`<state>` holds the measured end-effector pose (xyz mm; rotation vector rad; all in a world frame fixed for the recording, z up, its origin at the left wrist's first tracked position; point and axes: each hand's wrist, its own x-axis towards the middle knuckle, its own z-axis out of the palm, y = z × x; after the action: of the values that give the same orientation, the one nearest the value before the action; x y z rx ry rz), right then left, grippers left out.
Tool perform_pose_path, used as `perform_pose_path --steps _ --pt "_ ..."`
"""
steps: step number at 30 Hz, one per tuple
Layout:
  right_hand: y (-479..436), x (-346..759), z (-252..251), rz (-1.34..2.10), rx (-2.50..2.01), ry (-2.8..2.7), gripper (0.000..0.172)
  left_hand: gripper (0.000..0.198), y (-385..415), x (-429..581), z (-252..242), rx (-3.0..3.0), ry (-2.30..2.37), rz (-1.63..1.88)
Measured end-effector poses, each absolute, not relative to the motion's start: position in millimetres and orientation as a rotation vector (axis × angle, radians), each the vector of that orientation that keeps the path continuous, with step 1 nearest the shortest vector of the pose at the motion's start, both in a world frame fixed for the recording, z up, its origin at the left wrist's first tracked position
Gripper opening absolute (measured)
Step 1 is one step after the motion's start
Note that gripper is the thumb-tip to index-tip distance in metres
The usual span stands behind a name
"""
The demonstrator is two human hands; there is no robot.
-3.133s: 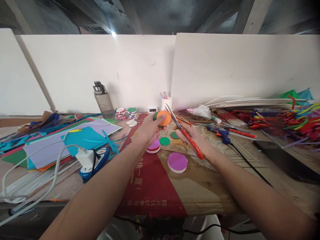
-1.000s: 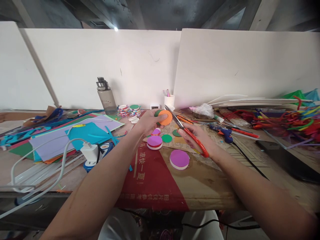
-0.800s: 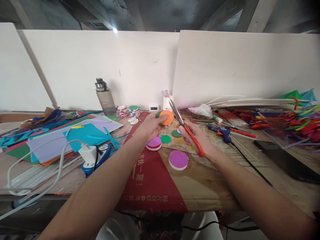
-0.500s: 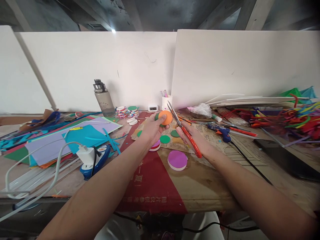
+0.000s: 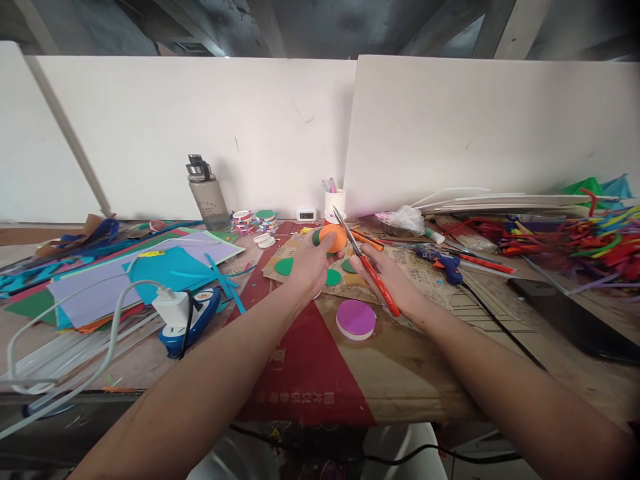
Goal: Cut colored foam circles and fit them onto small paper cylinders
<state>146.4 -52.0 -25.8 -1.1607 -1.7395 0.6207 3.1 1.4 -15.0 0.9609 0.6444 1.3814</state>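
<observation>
Over the middle of the table, my left hand (image 5: 314,261) grips an orange disc (image 5: 333,238) between thumb and fingers, with a bit of green showing behind it. My right hand (image 5: 383,270) is closed on red-handled scissors (image 5: 376,279). Their blades point up and away, close beside the disc's right edge; whether they touch it I cannot tell. Below both hands a purple-topped disc with a white side (image 5: 355,319) lies on the cardboard. Green circles (image 5: 285,267) lie on the brown board around my left hand, which partly covers them.
At left are coloured sheets (image 5: 100,293), a power strip (image 5: 200,313) with a white cable and a water bottle (image 5: 207,200). Stacked discs (image 5: 267,220), a small clock (image 5: 307,215) and a white cup (image 5: 335,202) stand at the back. A glue gun (image 5: 445,265) and phone (image 5: 570,320) lie right.
The scissors' blades look closer together, and their handles have come slightly left. My left hand has shifted a little right and down with the orange disc, now covering the pink-purple disc beneath.
</observation>
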Motion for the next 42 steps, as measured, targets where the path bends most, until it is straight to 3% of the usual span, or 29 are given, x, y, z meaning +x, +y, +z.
perform_pose_path --steps 9,17,27,42 --pt "-49 148 -32 0.531 -1.211 -1.779 0.029 0.020 0 4 -15 0.971 0.673 1.390" --pt "-44 149 -33 0.769 -1.096 -1.468 0.041 0.022 -1 4 -19 1.036 0.557 1.305" --pt "-43 151 -25 0.687 -0.983 -1.299 0.047 0.030 -11 9 -21 1.117 0.492 1.099" --pt "-39 156 -26 0.660 -0.917 -1.223 0.042 0.013 -3 9 -22 0.986 0.504 1.172"
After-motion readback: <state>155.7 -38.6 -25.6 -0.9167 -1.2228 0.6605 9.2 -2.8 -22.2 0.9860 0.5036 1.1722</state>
